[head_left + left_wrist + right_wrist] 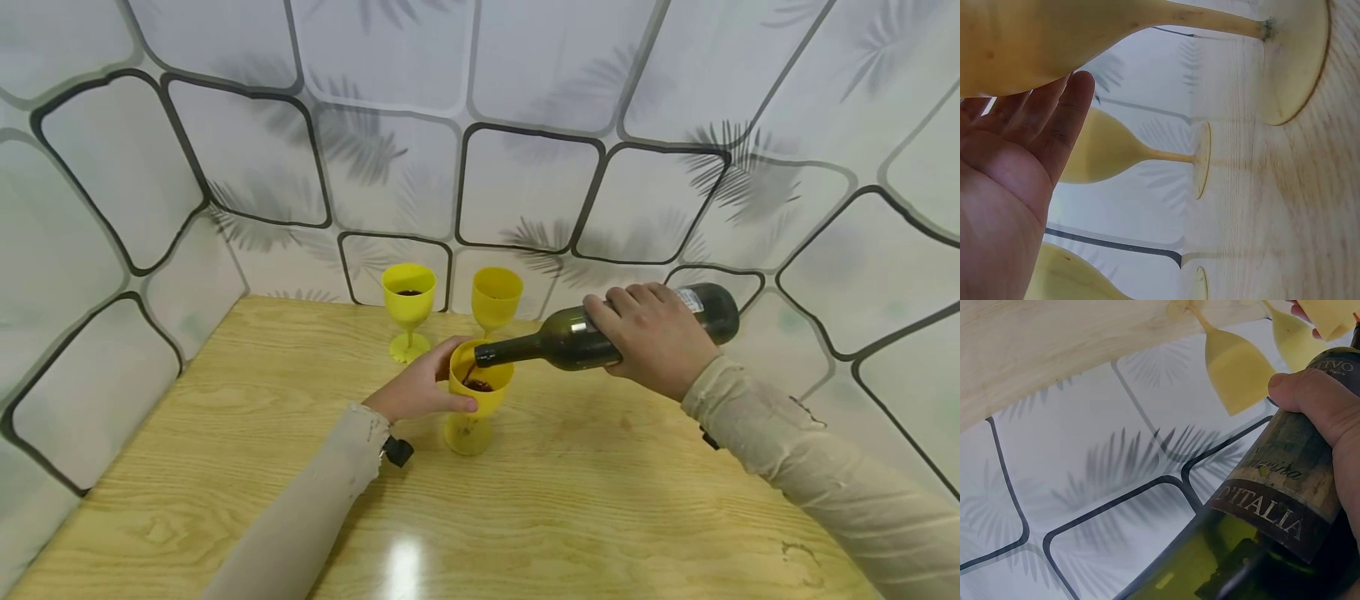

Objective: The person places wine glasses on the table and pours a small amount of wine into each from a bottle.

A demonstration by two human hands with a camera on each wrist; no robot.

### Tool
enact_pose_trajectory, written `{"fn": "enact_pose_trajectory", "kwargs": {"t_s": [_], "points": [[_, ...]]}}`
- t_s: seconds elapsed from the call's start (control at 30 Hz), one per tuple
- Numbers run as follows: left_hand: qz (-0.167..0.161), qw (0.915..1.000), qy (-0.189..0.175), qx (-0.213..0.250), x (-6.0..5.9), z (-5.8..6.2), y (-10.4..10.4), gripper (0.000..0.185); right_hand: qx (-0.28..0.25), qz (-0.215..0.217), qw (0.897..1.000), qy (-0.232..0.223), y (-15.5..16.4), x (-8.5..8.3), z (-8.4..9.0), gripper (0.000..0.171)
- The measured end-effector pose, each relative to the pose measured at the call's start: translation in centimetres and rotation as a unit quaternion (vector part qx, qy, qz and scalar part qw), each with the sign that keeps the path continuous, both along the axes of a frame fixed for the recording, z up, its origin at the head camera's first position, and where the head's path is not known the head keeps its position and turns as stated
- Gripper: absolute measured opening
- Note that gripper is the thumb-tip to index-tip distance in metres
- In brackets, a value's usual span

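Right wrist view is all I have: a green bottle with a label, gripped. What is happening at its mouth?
Observer: The bottle is tipped over the near yellow goblet, and dark liquid lies inside the goblet.
Operator: Is that goblet steadied?
Observer: Yes, the left hand holds its bowl while its foot rests on the wooden table.
Operator: And the other goblets?
Observer: The far left goblet holds dark liquid; the far right goblet shows none.

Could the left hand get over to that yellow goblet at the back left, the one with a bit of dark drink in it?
Probably yes: the table between the left hand and that back-left goblet is bare, but its fingers grip the near goblet.
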State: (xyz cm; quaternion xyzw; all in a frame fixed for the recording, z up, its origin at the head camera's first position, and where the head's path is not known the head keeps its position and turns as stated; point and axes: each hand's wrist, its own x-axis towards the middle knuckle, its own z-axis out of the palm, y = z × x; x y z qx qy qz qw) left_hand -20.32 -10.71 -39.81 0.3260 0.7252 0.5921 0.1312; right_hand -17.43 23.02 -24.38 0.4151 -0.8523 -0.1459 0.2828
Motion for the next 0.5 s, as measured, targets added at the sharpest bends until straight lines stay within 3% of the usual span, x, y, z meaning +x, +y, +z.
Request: {"fn": "enact_pose_trajectory", "kwargs": {"t_s": [0.5], "points": [[-0.003, 0.9999, 0.010, 0.003, 0.16, 0.47, 0.07, 0.101, -0.008, -0.008, 1.000, -0.005, 0.05, 0.09, -0.40, 0.086]]}}
